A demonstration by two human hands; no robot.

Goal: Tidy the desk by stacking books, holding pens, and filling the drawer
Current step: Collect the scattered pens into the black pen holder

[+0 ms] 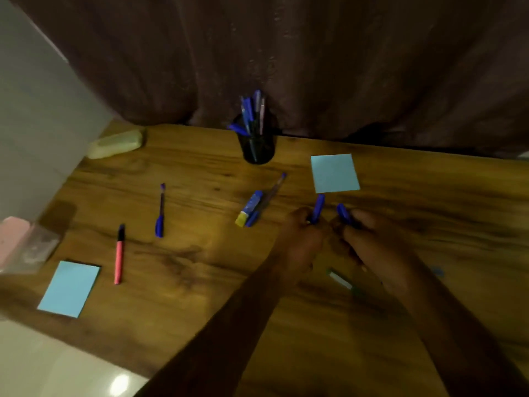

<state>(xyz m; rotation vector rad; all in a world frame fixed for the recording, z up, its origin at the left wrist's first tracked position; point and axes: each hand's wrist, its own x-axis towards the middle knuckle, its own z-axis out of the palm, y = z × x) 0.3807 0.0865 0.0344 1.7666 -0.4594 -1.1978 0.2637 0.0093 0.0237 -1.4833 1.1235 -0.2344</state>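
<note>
Blue tips are all that show above my knuckles, centre right of the frame: my left hand (pixel 303 236) is curled round one blue pen (pixel 318 206), my right hand (pixel 372 242) pinches a second blue pen (pixel 343 214), and both barrels are buried in my fingers. Blur smears everything here. Under my right wrist a green-and-white marker (pixel 340 279) lies half hidden on the wooden desk (pixel 200 282). At the left edge a pink box (pixel 14 239) is cut off, and the pale lump (pixel 117 143) at upper left is too soft to name. Upper centre, the black pen holder (pixel 257 147) stands against the curtain (pixel 343 67), stuffed with blue pens. Left of my hands a blue-and-yellow tube (pixel 248 209) touches a clear pen (pixel 272 193); its print is too blurred to read. Further left lie a loose blue pen (pixel 160 213), a red marker (pixel 119 255) and, at lower left, a blue pad (pixel 68 289). A blue note (pixel 335 173) sits just above my hands.
</note>
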